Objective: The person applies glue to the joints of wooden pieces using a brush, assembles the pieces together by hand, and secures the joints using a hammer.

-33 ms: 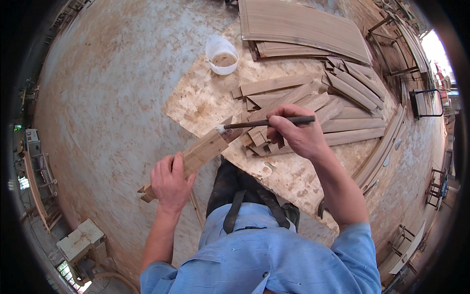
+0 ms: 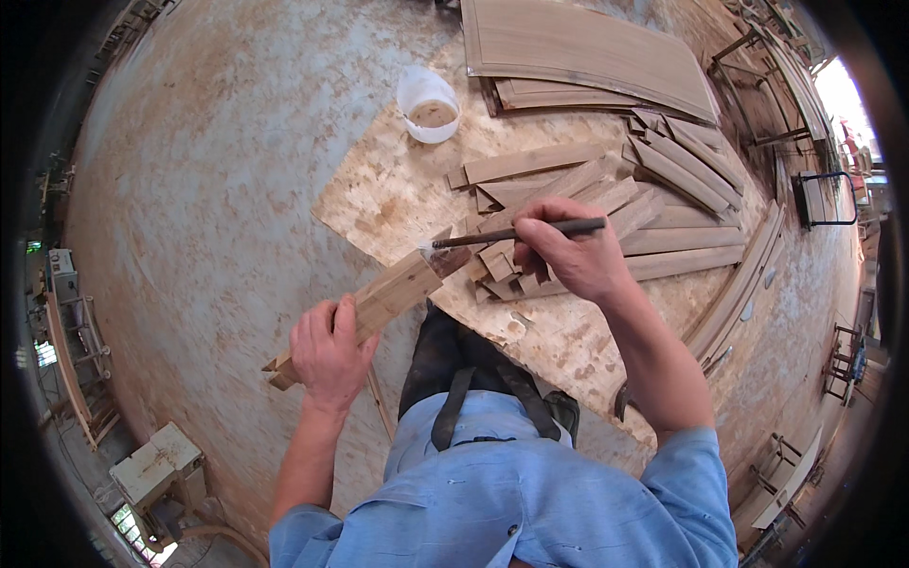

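My left hand (image 2: 331, 352) is closed around a wooden rail (image 2: 396, 288) with angled ends, held at a slant over the near-left edge of the work board. In my right hand (image 2: 571, 251) is a thin dark-handled brush (image 2: 478, 238), gripped like a pen. Its bristle tip, with something whitish on it, touches the far end of the rail, where the wood looks darker. A translucent white plastic tub (image 2: 433, 106) with a brownish content stands beyond the rail.
A stained board (image 2: 365, 194) bears a heap of cut wooden rails (image 2: 682, 241) to the right. Flat wooden panels (image 2: 587, 57) are stacked at the back. Long strips (image 2: 734, 293) lie along the right side. A machine (image 2: 161, 469) stands at lower left.
My right hand and the brush have shifted very slightly left along the rail's end. My left hand and the rail have barely moved.
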The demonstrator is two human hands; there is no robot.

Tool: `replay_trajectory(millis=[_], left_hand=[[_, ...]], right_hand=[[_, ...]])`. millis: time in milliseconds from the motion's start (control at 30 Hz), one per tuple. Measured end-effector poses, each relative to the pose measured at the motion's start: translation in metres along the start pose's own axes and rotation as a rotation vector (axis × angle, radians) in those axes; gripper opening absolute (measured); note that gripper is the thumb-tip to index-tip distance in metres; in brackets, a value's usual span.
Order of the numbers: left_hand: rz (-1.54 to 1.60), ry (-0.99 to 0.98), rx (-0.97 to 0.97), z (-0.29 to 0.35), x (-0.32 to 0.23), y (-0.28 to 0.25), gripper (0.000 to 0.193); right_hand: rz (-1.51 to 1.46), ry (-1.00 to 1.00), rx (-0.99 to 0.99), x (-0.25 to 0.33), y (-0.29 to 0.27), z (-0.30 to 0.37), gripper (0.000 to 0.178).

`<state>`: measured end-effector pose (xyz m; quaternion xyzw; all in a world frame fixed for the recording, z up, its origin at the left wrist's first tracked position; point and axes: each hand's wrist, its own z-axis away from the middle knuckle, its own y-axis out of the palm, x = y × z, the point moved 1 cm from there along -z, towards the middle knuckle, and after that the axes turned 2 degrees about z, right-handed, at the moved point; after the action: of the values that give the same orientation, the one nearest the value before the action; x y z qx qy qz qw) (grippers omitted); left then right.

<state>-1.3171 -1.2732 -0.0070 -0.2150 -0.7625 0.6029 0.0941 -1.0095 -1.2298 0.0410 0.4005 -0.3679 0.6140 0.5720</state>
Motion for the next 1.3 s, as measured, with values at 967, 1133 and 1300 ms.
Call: replay_trajectory(millis=[967,1133,1300], left_hand=[[1.793,-0.998,0.627,0.002,0.080,0.029,0.043],[1.892,-0.946,0.684,-0.004,0.094,0.033,0.041],[1.691,-0.997,0.694,-0.016,0.100,0.050,0.034]], right_hand=[[0.558,-0.432,-0.277,-0.036,0.009,-0.216,0.023],[0.390,-0.288,-0.331,-0.035,0.009,-0.227,0.027],[0.063,0.048,-0.272,-0.028,0.008,-0.223,0.028]])
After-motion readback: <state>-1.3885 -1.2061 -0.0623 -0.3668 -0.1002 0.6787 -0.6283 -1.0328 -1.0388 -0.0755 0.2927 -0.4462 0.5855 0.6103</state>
